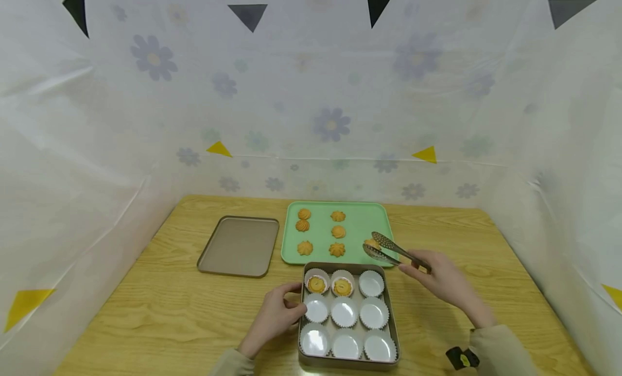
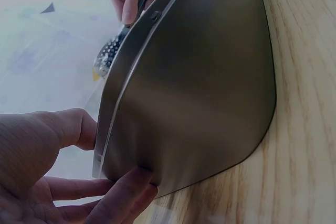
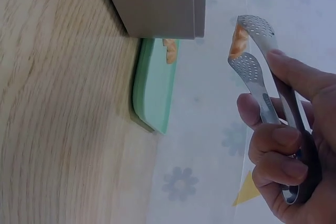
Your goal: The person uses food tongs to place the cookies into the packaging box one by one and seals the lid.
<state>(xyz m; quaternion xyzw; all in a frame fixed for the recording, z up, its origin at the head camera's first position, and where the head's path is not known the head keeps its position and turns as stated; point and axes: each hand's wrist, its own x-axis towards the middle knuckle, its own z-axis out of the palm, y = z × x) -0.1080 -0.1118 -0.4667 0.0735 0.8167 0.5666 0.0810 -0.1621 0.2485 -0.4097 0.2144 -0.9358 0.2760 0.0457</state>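
A brown metal tin [image 1: 347, 363] near the table's front edge holds several white paper cups [image 1: 344, 312]. The two back-left cups each hold a cookie [image 1: 316, 283]. My left hand [image 1: 284, 311] grips the tin's left wall; in the left wrist view the thumb and fingers of that hand [image 2: 58, 166] clasp the tin [image 2: 199, 87]. My right hand [image 1: 437, 279] holds metal tongs [image 1: 391, 250] that pinch a cookie [image 1: 372, 243] above the front right part of the green tray [image 1: 362, 219]. In the right wrist view the tongs [image 3: 257, 66] clamp that cookie [image 3: 239, 40].
Several more cookies [image 1: 337, 232] lie in rows on the green tray. A flat brown lid [image 1: 239, 246] rests to the tray's left on the wooden table [image 1: 160, 306]. White flowered sheeting [image 1: 330, 122] walls off the back and both sides.
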